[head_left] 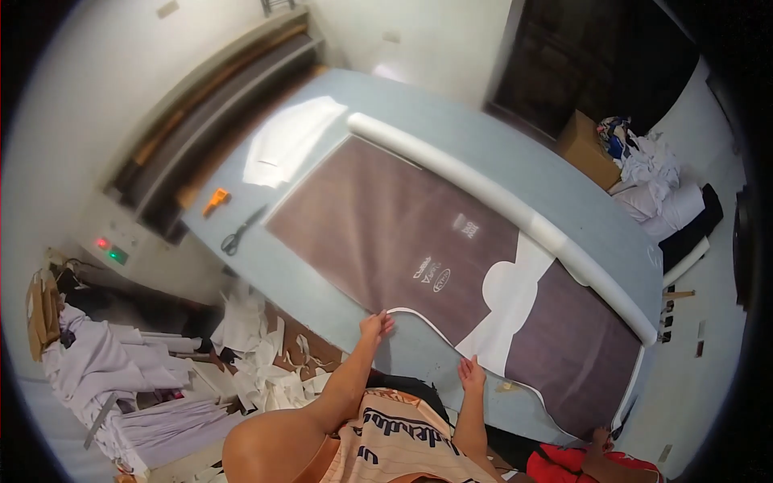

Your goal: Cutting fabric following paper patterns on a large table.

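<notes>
A large sheet (378, 225), dark mauve-brown with white-edged pattern pieces and small white printed marks, lies across the pale blue tabletop (300, 298). My left hand (378, 324) pinches its curved lower edge at the middle left. Farther right and lower, my right hand (472, 369) grips the same edge beside a white band. A white roll (443, 165) runs along the sheet's far side. Orange-handled tool (216, 201) and black scissors (237, 237) lie left of the sheet.
A long roller machine (209, 121) stands beyond the table's left end. Piled white fabric and scraps (137, 370) fill the lower left. A cardboard box (588, 149) and cloth bundle (652, 169) sit at right. A co-worker's hand (598, 436) is at the sheet's lower right corner, beside red clothing (555, 463).
</notes>
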Tool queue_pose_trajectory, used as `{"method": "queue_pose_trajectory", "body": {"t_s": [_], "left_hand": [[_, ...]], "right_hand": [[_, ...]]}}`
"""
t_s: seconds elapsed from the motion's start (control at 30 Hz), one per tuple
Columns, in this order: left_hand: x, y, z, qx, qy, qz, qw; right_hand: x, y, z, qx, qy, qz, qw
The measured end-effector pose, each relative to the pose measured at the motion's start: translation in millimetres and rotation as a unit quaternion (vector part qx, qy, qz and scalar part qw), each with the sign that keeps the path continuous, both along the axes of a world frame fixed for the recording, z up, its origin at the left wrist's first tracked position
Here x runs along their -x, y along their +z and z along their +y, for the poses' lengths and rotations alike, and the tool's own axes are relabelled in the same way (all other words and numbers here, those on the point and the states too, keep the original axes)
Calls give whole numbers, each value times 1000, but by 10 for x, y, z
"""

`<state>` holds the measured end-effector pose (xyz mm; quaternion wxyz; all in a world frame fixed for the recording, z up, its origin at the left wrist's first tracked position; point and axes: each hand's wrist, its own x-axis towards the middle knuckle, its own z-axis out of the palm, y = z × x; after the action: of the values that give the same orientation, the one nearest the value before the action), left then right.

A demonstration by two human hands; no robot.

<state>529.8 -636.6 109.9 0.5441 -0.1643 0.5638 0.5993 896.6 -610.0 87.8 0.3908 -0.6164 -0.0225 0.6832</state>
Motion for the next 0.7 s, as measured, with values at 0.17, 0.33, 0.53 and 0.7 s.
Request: {"method": "queue_pose_trajectory", "body": {"t_s": [0.17,0.33,0.53,0.7], "left_hand": [[11,-72,-167,18,-25,-12,999],[-195,-75,-150,22,-53,-23,998],[44,-359,-360,32,-115,-38,992],[-5,-363,-349,39,-135,-47,989]], "right_hand": [[-20,75,-135,36,-25,-34,998],[-359,-11,-78,-9,-15,-29,999],[-33,66,-90,17,-4,-29,999],[-124,152,-114,20,-43,-47,998]]}}
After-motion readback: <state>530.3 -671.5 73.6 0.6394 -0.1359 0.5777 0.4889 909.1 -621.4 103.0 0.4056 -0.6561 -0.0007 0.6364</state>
